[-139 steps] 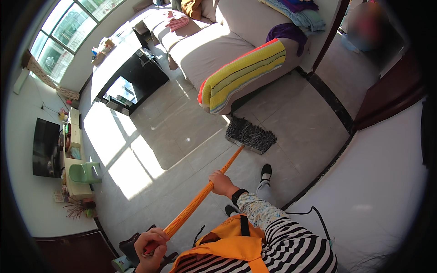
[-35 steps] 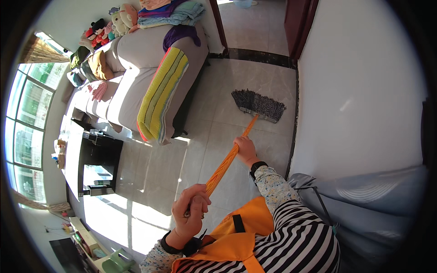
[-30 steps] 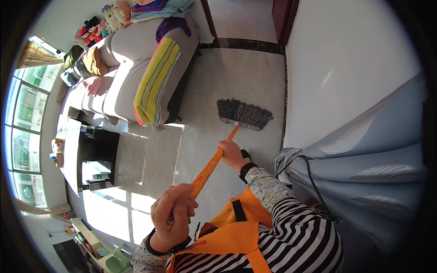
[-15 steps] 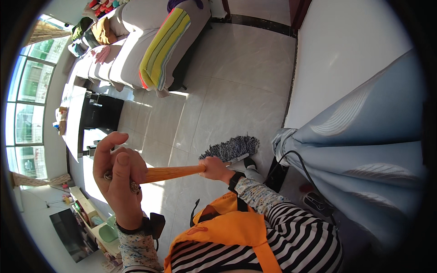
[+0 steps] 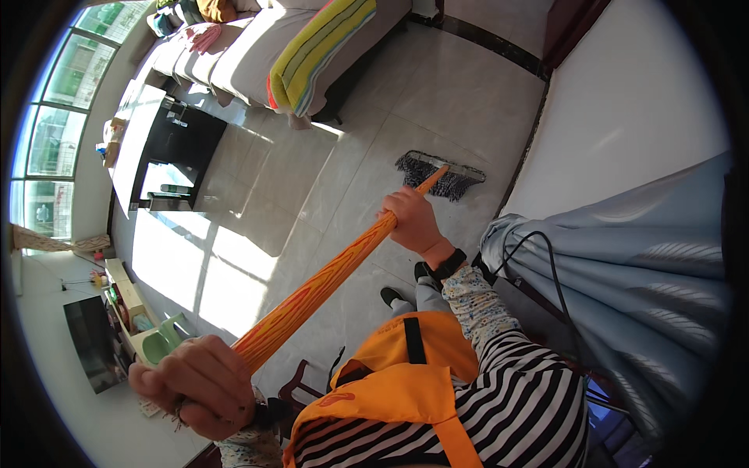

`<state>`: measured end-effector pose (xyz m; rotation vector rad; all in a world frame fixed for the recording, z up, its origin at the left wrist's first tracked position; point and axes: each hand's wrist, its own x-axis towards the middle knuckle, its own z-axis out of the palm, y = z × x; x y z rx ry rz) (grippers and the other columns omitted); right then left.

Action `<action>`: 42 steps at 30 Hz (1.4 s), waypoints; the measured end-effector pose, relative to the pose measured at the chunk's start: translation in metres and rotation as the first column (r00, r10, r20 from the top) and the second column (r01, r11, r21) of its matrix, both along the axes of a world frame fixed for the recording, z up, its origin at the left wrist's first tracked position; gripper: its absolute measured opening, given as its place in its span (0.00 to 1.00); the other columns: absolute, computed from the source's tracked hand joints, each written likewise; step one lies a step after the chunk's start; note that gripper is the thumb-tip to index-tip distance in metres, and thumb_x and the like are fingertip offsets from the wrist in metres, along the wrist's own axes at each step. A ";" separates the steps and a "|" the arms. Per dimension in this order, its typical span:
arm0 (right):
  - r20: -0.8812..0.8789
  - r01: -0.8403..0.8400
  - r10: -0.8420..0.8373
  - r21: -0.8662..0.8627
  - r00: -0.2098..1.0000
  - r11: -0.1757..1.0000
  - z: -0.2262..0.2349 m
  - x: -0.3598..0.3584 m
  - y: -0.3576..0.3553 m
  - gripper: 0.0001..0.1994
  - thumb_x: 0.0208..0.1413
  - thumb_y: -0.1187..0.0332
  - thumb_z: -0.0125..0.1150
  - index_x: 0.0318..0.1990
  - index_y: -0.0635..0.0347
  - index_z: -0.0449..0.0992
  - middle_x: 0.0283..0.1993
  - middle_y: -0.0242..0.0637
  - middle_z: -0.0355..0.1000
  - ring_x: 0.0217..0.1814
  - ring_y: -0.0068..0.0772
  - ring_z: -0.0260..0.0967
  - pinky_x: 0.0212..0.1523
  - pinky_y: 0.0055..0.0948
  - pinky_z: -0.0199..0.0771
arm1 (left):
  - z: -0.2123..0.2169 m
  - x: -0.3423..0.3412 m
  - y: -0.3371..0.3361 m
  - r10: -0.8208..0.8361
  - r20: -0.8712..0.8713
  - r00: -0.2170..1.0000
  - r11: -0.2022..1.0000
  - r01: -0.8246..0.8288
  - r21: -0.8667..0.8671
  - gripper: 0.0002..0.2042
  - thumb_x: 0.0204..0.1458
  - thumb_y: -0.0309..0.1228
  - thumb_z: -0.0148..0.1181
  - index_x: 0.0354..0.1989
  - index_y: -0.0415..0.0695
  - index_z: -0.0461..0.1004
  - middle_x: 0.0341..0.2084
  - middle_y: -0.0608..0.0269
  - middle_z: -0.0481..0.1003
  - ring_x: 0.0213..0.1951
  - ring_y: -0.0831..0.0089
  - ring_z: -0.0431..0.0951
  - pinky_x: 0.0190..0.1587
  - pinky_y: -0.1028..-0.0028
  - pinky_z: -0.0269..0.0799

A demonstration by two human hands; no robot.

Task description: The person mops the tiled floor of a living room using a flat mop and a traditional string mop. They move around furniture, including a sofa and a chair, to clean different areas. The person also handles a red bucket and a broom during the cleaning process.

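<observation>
The pale tiled floor (image 5: 367,156) is spreading out below, sunlit at the left. A grey sofa (image 5: 257,47) with a yellow-green striped blanket (image 5: 316,47) is lying far left, its upper end cut off by the rim. A blue-grey cloth (image 5: 624,273) is hanging at the right, hiding whatever is under it. A black low table (image 5: 183,148) is standing left of centre. The long orange wooden broom handle (image 5: 328,281) is slanting from near left to far right, ending in the dark bristle broom head (image 5: 441,175) resting on the floor by the white wall. The left hand (image 5: 199,382) is closing its grip around the handle's near end; the right hand (image 5: 409,222) is clasping it further along, near the head.
</observation>
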<state>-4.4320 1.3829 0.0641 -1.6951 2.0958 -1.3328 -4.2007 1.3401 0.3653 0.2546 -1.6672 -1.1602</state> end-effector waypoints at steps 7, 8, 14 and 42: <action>-0.216 0.168 -0.110 0.274 0.970 0.947 -0.137 -0.078 0.025 0.08 0.50 0.71 0.67 0.31 0.59 0.71 0.35 0.39 0.72 0.44 0.50 0.67 0.44 0.43 0.71 | -0.173 -0.019 0.005 -0.208 0.119 0.971 0.844 0.117 0.524 0.11 0.66 0.26 0.42 0.49 0.33 0.69 0.16 0.68 0.66 0.20 0.78 0.67 0.36 0.71 0.72; -0.218 0.167 -0.108 0.274 0.970 0.947 -0.151 -0.079 0.032 0.08 0.50 0.72 0.66 0.33 0.59 0.71 0.37 0.39 0.72 0.46 0.50 0.68 0.46 0.44 0.71 | -0.188 -0.019 0.009 -0.215 0.164 0.963 0.846 0.100 0.524 0.11 0.66 0.27 0.41 0.48 0.34 0.69 0.16 0.68 0.65 0.19 0.79 0.66 0.36 0.71 0.73; -0.201 0.120 -0.038 0.411 0.979 0.904 -0.163 -0.020 0.066 0.09 0.50 0.73 0.64 0.38 0.59 0.73 0.44 0.40 0.74 0.52 0.52 0.68 0.52 0.45 0.72 | -0.200 0.052 0.036 -0.266 0.295 0.918 0.841 0.072 0.536 0.10 0.65 0.24 0.41 0.46 0.33 0.70 0.16 0.67 0.67 0.18 0.80 0.67 0.32 0.74 0.72; 0.184 -0.789 0.767 0.148 0.615 0.597 0.050 0.305 0.052 0.11 0.38 0.72 0.68 0.28 0.56 0.70 0.26 0.37 0.68 0.34 0.45 0.68 0.35 0.41 0.70 | 0.047 0.388 0.061 -0.206 -0.016 0.978 0.974 0.207 0.089 0.19 0.54 0.23 0.68 0.53 0.42 0.70 0.19 0.60 0.78 0.22 0.70 0.79 0.30 0.70 0.80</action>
